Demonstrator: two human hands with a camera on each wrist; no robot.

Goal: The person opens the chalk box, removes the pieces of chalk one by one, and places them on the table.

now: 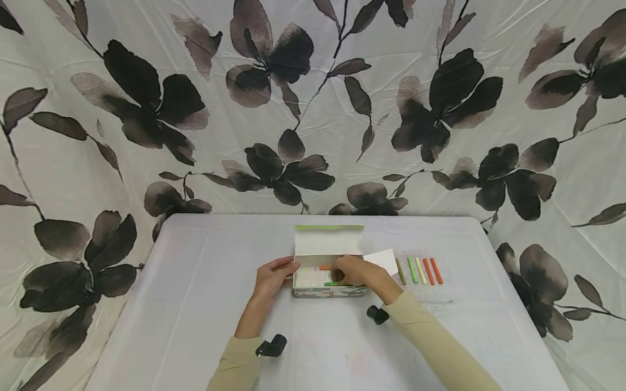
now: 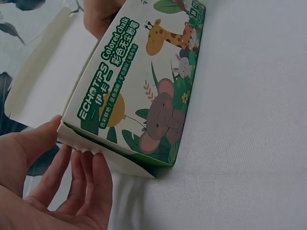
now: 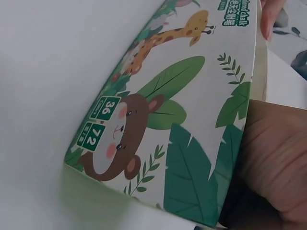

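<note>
A colored chalk box with animal pictures lies on the table, its lid raised at the back. My left hand holds its left end; in the left wrist view the thumb is at the corner and the fingers are against the end flap. My right hand reaches inside with bent fingers. Beside those fingers show an orange chalk stick and a green chalk stick. The box wall hides the right fingertips in the right wrist view, so I cannot tell what they hold.
Right of the box, several chalk sticks stand in a row: olive, green, pale yellow and two orange. A white side flap sticks out toward them. Floral cloth hangs behind the white table.
</note>
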